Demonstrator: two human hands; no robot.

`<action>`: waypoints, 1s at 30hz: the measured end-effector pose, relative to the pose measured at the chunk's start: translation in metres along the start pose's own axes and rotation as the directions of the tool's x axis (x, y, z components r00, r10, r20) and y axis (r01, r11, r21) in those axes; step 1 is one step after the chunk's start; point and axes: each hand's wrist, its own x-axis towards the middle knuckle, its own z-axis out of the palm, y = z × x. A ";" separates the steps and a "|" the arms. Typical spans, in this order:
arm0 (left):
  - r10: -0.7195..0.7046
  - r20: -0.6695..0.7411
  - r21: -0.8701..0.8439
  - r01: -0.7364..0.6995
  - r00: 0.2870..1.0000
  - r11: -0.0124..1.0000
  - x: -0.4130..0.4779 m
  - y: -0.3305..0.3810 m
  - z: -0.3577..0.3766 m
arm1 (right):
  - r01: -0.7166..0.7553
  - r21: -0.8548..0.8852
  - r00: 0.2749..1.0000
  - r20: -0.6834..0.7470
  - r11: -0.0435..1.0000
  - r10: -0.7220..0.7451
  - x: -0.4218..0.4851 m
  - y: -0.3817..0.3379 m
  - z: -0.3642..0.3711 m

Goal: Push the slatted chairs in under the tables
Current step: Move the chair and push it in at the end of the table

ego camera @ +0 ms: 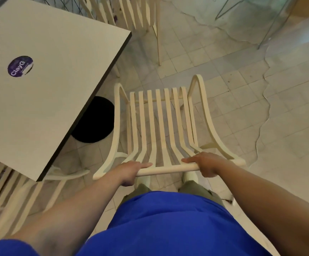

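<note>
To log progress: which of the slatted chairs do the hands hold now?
The centre chair, beside the table: left hand and right hand grip its top rail. The far chair and lower-left chair are untouched.

Seemingly curled: left hand (131,171), right hand (206,164)

Café-style dining room: a square white table (57,52) with a dark edge bears a round purple sticker (20,66) lettered "ClayG" and stands on a black round base (96,121). One cream slatted chair (159,117) stands on the pale tiled floor (224,80). Matching far chairs (131,13) and near chairs (6,196) crowd the table. A glass panel (288,24) lines the far side.
</note>
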 end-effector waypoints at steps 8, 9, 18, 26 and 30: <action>-0.112 -0.061 -0.168 0.100 0.992 0.981 0.003 0.063 0.019 | 0.101 -0.131 0.995 0.016 0.986 -0.100 -0.006 0.052 -0.021; -0.124 -0.064 -0.182 0.110 0.990 0.977 0.003 0.069 0.021 | 0.107 -0.139 0.994 0.018 0.984 -0.106 -0.006 0.056 -0.023; -0.119 -0.031 -0.264 0.107 0.992 0.959 -0.001 0.088 0.023 | 0.123 -0.169 0.992 0.004 0.978 -0.124 -0.011 0.073 -0.029; -0.059 -0.022 -0.347 0.048 0.998 0.937 0.009 0.078 0.023 | 0.078 -0.142 0.997 -0.013 0.987 -0.080 -0.012 0.084 -0.030; -0.121 -0.051 -0.282 0.102 0.991 0.954 0.006 0.085 0.027 | 0.050 -0.199 0.998 -0.036 0.979 -0.058 -0.013 0.085 -0.026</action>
